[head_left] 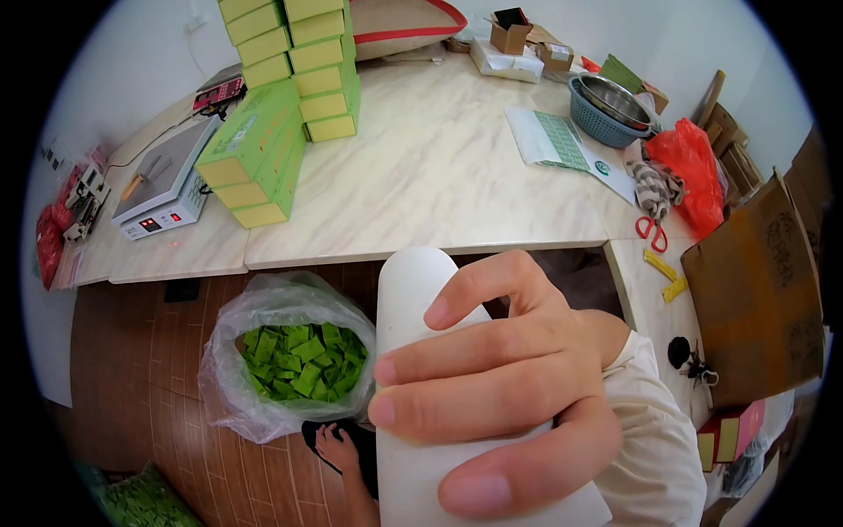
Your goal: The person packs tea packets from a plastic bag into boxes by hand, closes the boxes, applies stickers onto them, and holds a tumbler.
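My right hand [518, 369] is large and close to the camera, its back towards me. The fingers point left, slightly bent and apart. It lies across a smooth white rounded thing [413, 281] whose kind I cannot make out. Whether the fingers touch it or only hover over it does not show. My left hand is out of view. Beyond the fingertips, on the floor, stands a clear plastic bag [224, 378] holding many small green packets [303, 360]. Cream cloth [654, 439] shows beside my wrist.
Green boxes [255, 149] are stacked on the marble-patterned table [421, 176], near a scale [162, 184]. To the right are a blue basket [601, 123], red-handled scissors [652, 233] and a large cardboard box [760, 290]. A foot [338, 446] rests by the bag.
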Tool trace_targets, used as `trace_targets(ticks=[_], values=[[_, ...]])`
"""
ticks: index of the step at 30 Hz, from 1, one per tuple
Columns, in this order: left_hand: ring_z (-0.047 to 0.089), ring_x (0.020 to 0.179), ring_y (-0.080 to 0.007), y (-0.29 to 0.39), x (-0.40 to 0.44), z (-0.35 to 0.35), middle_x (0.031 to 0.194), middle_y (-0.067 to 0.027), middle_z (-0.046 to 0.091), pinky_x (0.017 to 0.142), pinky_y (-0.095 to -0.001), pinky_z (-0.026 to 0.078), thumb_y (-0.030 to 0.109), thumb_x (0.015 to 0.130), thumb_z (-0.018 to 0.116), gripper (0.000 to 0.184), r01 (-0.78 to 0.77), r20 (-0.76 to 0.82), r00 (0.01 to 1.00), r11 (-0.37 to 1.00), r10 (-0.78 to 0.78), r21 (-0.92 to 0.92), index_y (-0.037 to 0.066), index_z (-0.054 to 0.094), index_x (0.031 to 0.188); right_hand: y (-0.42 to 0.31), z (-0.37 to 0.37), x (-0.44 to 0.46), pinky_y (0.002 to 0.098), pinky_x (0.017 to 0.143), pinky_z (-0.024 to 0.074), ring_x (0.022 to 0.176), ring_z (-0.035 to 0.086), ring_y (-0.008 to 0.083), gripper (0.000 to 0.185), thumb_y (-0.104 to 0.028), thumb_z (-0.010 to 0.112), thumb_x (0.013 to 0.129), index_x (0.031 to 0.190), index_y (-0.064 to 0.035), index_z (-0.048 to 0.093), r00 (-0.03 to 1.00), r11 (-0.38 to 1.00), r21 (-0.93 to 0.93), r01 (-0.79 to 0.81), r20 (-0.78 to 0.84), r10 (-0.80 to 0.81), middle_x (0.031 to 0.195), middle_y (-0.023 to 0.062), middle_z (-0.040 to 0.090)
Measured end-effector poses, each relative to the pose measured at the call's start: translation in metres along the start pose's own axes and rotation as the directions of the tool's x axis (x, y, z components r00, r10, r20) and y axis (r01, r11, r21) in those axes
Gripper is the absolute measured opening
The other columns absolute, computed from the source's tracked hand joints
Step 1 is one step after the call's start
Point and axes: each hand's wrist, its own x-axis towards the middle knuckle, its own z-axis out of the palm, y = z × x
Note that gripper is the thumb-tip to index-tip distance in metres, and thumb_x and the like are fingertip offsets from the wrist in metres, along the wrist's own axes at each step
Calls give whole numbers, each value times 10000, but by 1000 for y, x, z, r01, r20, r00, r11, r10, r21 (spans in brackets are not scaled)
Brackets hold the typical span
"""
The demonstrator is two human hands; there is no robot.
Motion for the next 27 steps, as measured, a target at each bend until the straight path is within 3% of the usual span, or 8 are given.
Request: trace_targets(ticks=[7,8,10,11,13,18,27], values=[[431,1206,-289,-7,0,7,1223,-109,533,1038,-432,297,154,795,614,225,-26,-15,1000,999,27,19,89,615,1010,10,-3,2,312,692,419,644,563,158,184,-67,625,770,952,-52,602,999,999,8,35,-27,-35,834,76,603],[429,1208,-288,-9,0,9,1225,-108,534,1039,-434,294,156,797,613,226,-39,-18,999,999,40,24,92,615,1013,27,-6,1,317,704,428,668,597,153,194,-129,644,783,964,-79,596,966,967,4,256,26,-256,836,64,626],[425,1213,-287,-8,-1,7,1228,-107,533,1043,-435,291,158,799,613,226,-32,-11,999,999,32,22,94,614,1016,32,2,0,321,717,438,693,631,147,213,-191,663,796,977,-106,590,883,886,11,464,79,-463,838,52,648],[421,1218,-286,-7,-1,6,1231,-106,533,1046,-435,287,161,800,613,227,-25,-5,1000,999,25,20,97,614,1018,24,15,-1,311,704,433,672,627,137,202,-182,665,791,963,-109,589,923,928,-24,371,-100,-372,830,45,649],[417,1224,-286,-5,-1,5,1236,-106,531,1049,-437,285,163,802,612,228,-17,1,1000,1000,17,24,98,614,1021,20,13,-4,301,691,428,650,623,128,191,-173,666,786,949,-111,587,922,962,-40,270,-278,-270,821,39,650],[406,1238,-284,-7,0,7,1242,-105,528,1055,-442,278,167,806,611,233,-1,16,1000,999,0,33,99,612,1028,15,5,-3,302,689,425,652,614,134,193,-158,659,783,953,-100,591,973,981,-20,191,-127,-192,826,45,642],[421,1219,-282,-6,0,6,1233,-102,532,1049,-435,282,161,794,619,236,2,11,1000,1000,-2,17,95,617,1020,10,1,-2,305,686,421,655,598,144,197,-131,646,777,962,-81,597,986,988,-28,154,-66,-155,835,57,629]])
